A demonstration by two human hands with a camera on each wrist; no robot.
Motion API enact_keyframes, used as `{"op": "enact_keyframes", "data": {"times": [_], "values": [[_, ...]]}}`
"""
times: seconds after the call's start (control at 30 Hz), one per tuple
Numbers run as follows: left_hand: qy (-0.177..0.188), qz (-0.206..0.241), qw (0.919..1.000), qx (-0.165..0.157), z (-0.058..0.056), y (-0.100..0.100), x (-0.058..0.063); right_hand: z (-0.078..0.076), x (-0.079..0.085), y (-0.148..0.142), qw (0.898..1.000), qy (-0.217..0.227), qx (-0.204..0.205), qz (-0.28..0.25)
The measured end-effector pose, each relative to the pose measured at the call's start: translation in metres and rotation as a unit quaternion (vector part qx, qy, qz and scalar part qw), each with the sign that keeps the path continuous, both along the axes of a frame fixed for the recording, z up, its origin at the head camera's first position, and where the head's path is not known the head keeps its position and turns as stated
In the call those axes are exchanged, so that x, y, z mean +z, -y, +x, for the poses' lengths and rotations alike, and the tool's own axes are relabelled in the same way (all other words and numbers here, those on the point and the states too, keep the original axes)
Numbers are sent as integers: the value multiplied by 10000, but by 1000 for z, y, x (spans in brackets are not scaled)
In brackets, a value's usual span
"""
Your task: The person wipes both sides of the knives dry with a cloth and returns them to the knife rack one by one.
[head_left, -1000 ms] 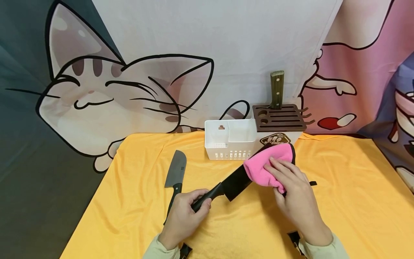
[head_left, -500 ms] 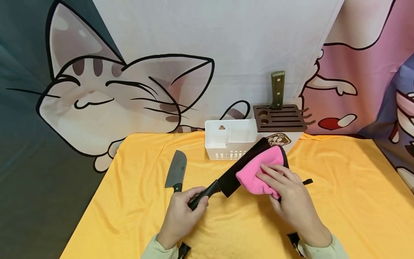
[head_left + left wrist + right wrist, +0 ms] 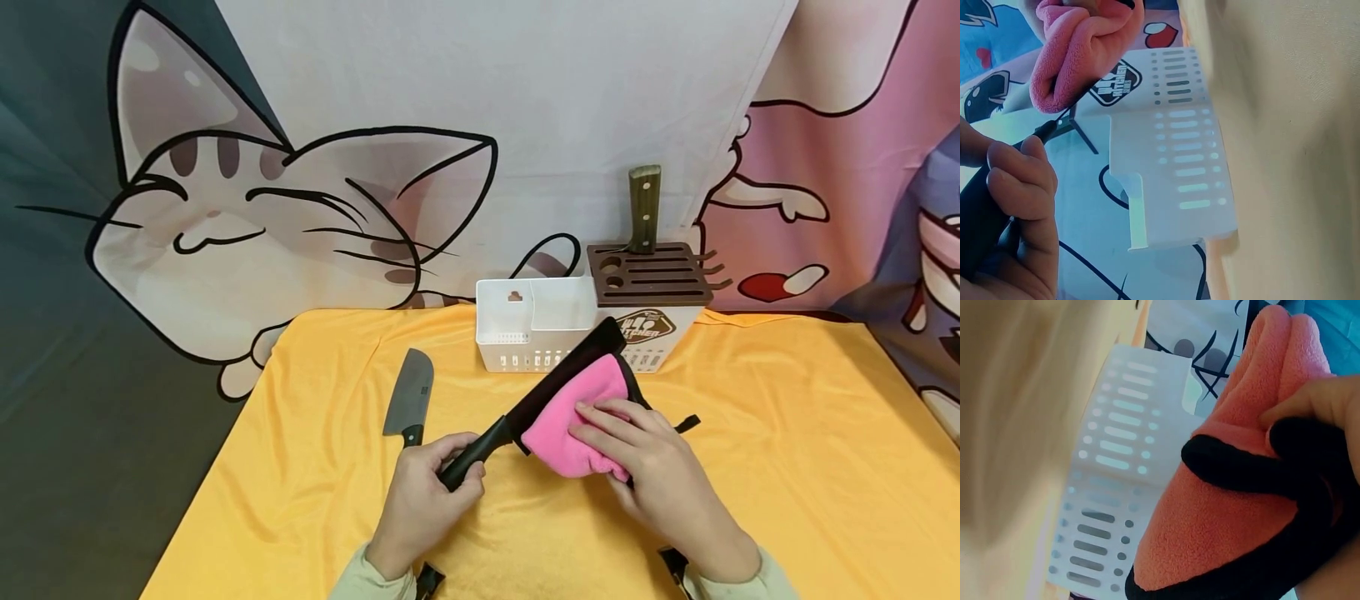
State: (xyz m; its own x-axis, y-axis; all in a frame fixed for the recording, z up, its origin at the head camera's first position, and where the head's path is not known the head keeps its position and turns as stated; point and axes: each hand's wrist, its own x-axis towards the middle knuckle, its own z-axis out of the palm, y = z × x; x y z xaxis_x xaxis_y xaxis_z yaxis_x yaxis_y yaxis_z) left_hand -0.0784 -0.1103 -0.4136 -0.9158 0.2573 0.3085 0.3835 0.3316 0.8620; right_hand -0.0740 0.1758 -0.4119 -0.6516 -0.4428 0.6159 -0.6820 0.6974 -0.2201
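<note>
My left hand (image 3: 431, 496) grips the black handle of a kitchen knife (image 3: 558, 375), whose broad dark blade slants up and away to the right above the table. A pink cloth (image 3: 577, 417) with black edging is folded over the lower edge of that blade, near the handle end. My right hand (image 3: 660, 475) holds the cloth, fingers spread over its upper face. In the right wrist view the thumb presses the bunched cloth (image 3: 1222, 519) from the other side. A second knife, a grey-bladed cleaver (image 3: 410, 392), lies left of my left hand, which hides most of its handle.
Behind the blade stands a white knife block and caddy (image 3: 517, 333) with a brown slotted top (image 3: 652, 287). One knife with a wooden handle (image 3: 643, 208) is upright in it. A yellow cloth (image 3: 300, 467) covers the table; a printed cat curtain (image 3: 300, 233) hangs behind.
My right hand and the pink cloth have slid down the blade toward the handle, baring the tip. The left hand has moved slightly left, still gripping the knife.
</note>
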Motion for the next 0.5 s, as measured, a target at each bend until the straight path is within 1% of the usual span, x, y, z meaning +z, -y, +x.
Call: {"op": "enact_keyframes", "data": {"times": [0.13,0.27,0.37,0.5], "values": [[-14,-48,10000,75,1,0,0,0,0,2,9998,-39,184,52],[-38,-84,9999,64,1,1,0,-1,-1,0,9997,21,238,100],[-180,-161,9997,37,1,2,2,-1,0,-2,9996,125,225,110],[-370,-246,9990,25,0,5,5,-2,1,-6,9997,153,176,32]]}}
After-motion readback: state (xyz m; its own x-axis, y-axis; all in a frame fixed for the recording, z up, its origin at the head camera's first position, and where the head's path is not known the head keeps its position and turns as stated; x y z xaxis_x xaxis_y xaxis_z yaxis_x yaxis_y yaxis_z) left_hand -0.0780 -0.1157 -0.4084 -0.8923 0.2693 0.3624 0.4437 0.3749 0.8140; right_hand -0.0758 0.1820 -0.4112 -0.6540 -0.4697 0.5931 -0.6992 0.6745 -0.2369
